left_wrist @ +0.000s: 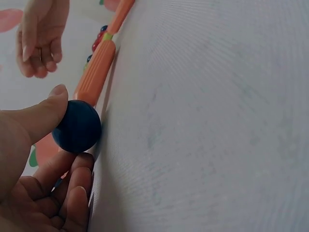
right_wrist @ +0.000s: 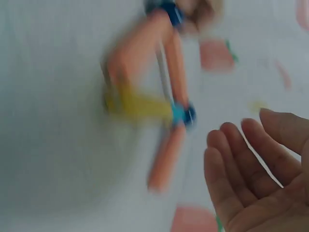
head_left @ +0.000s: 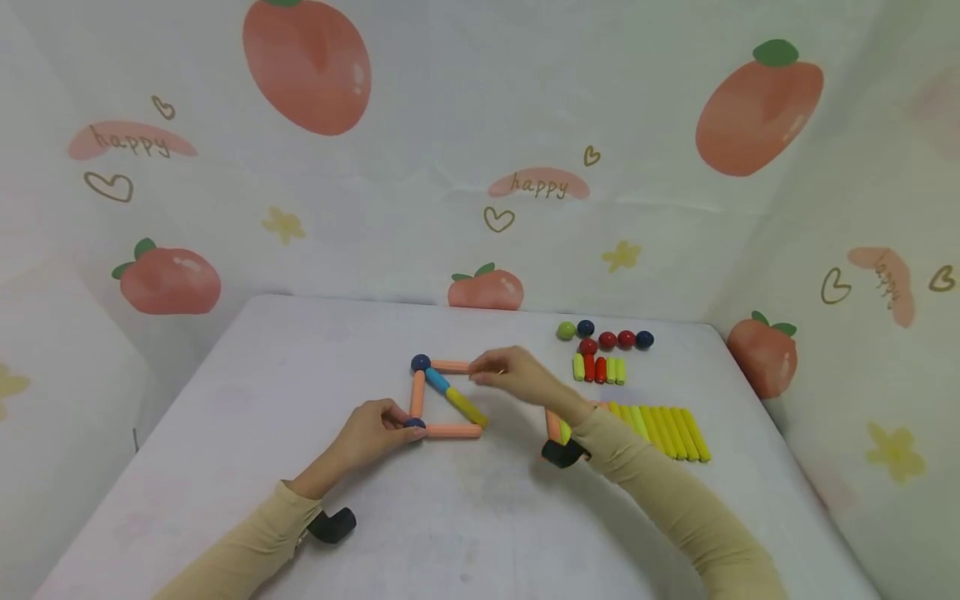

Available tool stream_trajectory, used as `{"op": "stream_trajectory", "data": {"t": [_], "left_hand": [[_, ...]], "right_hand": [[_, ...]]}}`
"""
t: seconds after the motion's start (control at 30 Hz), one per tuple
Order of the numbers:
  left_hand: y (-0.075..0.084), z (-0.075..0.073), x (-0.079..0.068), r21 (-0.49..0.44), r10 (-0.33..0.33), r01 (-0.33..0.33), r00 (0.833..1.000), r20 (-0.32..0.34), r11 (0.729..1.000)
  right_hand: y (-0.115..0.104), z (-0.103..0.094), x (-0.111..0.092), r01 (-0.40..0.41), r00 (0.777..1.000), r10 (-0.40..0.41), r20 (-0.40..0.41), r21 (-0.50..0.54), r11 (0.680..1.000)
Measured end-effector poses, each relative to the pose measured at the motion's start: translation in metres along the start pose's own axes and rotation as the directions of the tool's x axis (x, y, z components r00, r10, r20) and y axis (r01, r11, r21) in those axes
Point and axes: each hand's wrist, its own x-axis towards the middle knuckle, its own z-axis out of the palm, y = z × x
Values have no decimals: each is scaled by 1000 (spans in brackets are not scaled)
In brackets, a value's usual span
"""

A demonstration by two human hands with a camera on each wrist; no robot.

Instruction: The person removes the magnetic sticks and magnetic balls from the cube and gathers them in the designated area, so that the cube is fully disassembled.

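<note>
My left hand (head_left: 369, 437) pinches a dark blue ball (left_wrist: 77, 126) between thumb and fingers, at the near left corner of a flat figure of rods on the table. One orange rod (head_left: 453, 431) runs right from that ball. Another orange rod (head_left: 417, 396) leads up to a second dark blue ball (head_left: 421, 363). From this far ball, a third orange rod (head_left: 450, 366) extends right, and a blue and yellow rod (head_left: 467, 407) slants toward the lower rod's end. My right hand (right_wrist: 256, 169) holds nothing, its fingers loosely extended; in the head view it overlaps the upper rod's tip.
Yellow rods (head_left: 678, 433) lie in a row at the right, partly behind the right forearm, with orange rods (head_left: 553, 425) at the row's left end. Farther back are short red and yellow-green rods (head_left: 601, 370) and several red, blue and green balls (head_left: 607, 340).
</note>
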Motion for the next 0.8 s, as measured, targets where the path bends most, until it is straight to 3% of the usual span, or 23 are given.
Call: {"op": "stream_trajectory", "data": {"t": [0.13,0.27,0.4,0.63,0.8], "left_hand": [[-1,-2,2,-13,13,-13,1000,4,1000],[-4,0,3,-19,17,-17,1000,10,1000],[-5,0,4,-10,19,-19,1000,8,1000],[-3,-2,4,-25,6,-6,1000,3,1000],[-5,-1,5,-11,15,-14,1000,6,1000]], "right_hand": [[-11,50,4,67,992,-55,111,-101,993],[-8,75,11,95,988,-74,138,-153,984],[-11,83,16,85,987,-57,150,-186,979],[-22,87,18,-7,992,38,117,-254,967],[-23,81,10,-42,994,61,95,-184,982]]}}
